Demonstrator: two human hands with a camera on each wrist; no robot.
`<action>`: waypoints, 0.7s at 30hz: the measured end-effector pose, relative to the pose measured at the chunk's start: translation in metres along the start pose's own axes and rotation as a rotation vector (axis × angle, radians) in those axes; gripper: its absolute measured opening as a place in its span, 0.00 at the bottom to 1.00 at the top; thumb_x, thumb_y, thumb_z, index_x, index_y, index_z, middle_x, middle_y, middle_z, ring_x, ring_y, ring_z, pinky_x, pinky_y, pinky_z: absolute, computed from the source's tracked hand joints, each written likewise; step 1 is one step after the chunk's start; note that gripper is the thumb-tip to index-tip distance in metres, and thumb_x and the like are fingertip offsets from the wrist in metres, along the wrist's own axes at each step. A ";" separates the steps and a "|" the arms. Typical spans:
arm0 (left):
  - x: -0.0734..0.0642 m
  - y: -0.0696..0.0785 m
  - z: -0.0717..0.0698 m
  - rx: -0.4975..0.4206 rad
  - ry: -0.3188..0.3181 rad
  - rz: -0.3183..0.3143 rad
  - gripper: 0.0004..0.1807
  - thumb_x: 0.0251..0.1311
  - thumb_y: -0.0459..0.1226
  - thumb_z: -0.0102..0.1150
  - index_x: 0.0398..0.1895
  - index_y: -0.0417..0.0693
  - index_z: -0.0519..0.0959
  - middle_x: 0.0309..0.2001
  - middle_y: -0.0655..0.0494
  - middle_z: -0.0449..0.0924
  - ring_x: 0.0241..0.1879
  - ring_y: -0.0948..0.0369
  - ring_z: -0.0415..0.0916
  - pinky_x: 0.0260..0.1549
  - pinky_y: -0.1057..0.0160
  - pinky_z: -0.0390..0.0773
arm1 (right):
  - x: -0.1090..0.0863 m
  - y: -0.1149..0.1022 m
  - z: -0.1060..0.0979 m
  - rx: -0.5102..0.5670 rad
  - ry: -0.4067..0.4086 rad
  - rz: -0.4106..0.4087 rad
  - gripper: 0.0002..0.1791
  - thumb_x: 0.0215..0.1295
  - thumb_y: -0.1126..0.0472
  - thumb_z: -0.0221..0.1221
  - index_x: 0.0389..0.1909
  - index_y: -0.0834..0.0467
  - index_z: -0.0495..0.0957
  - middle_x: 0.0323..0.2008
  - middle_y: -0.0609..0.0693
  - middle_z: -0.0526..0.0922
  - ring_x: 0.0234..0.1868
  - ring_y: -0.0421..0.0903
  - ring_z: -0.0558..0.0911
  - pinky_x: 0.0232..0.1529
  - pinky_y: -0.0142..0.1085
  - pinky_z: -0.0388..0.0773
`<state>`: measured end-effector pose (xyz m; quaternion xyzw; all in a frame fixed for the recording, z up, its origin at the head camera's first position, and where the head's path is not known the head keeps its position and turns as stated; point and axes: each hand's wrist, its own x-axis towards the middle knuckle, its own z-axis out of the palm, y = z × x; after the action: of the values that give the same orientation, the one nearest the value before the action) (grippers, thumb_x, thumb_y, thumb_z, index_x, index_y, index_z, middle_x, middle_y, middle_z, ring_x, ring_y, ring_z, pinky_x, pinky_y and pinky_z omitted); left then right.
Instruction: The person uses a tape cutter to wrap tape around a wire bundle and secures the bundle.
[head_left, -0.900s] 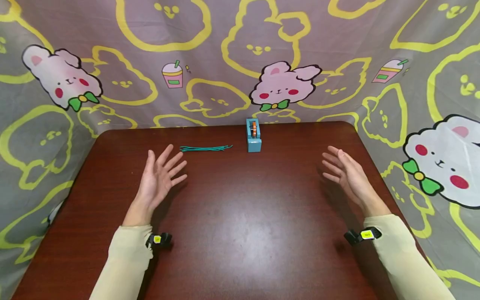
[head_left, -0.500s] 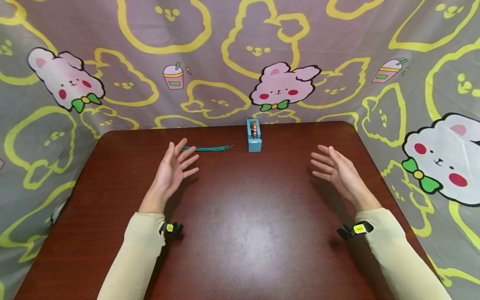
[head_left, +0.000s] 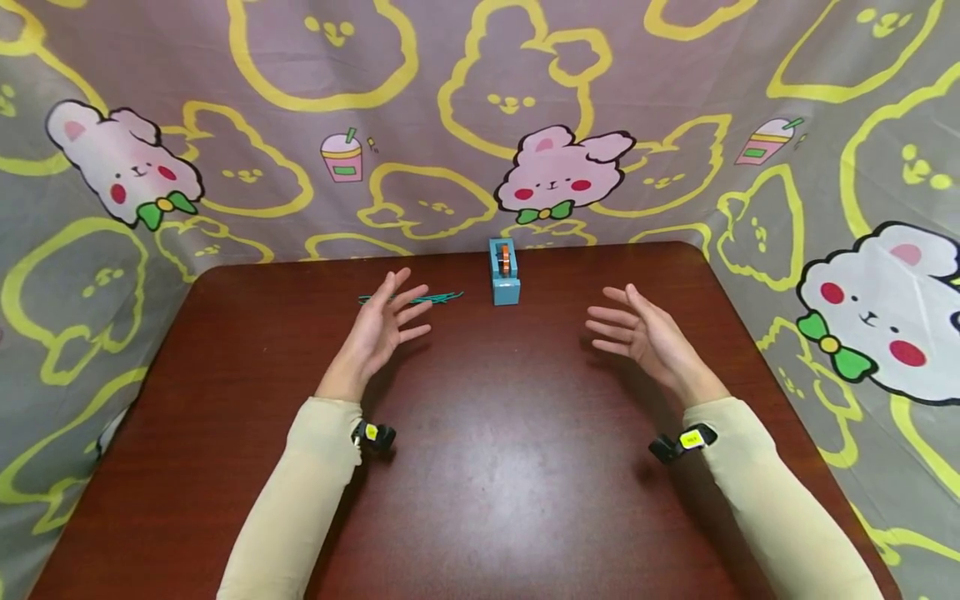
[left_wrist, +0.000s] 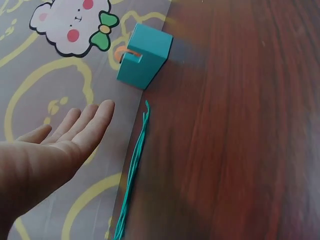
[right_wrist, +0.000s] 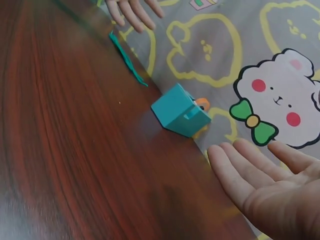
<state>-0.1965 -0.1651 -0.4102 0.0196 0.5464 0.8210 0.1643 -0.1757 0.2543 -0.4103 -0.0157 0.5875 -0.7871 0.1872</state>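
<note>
My left hand (head_left: 377, 332) is held above the table with its fingers spread and nothing in it. Behind its fingertips lies a bundle of thin teal cords (head_left: 447, 297), partly hidden by the hand in the head view. The left wrist view shows the cords (left_wrist: 131, 175) stretched along the table's far edge. A blue tape dispenser (head_left: 506, 291) with an orange roll stands upright at the back, between the two hands. To the right of it, my right hand (head_left: 654, 340) hovers with extended fingers, palm turned inward, holding nothing.
The dark red-brown wooden table (head_left: 480, 467) has rounded far corners. A grey curtain (head_left: 420, 75) printed with yellow outlines and rabbits hangs around its back and sides. Both wrists carry small black cameras.
Both hands have moved inward toward each other and slightly forward. The left hand now covers part of the cords. The dispenser and cords stay in place.
</note>
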 end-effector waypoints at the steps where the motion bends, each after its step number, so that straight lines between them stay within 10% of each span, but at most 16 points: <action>1: 0.003 -0.001 0.002 -0.007 0.002 -0.006 0.36 0.77 0.58 0.39 0.82 0.59 0.49 0.76 0.43 0.57 0.73 0.44 0.56 0.66 0.39 0.61 | 0.002 0.001 0.001 0.014 -0.004 0.008 0.39 0.77 0.40 0.48 0.79 0.58 0.51 0.58 0.52 0.81 0.65 0.57 0.74 0.58 0.49 0.76; 21: 0.070 -0.010 0.036 -0.027 0.070 -0.078 0.33 0.75 0.56 0.47 0.77 0.55 0.60 0.69 0.45 0.69 0.68 0.47 0.67 0.62 0.42 0.69 | 0.036 0.011 0.024 0.043 0.038 0.060 0.30 0.77 0.46 0.53 0.72 0.57 0.63 0.62 0.66 0.76 0.61 0.60 0.78 0.54 0.50 0.78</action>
<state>-0.2528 -0.1088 -0.4149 -0.0326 0.5412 0.8213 0.1775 -0.2003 0.2179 -0.4204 0.0209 0.5742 -0.7937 0.1997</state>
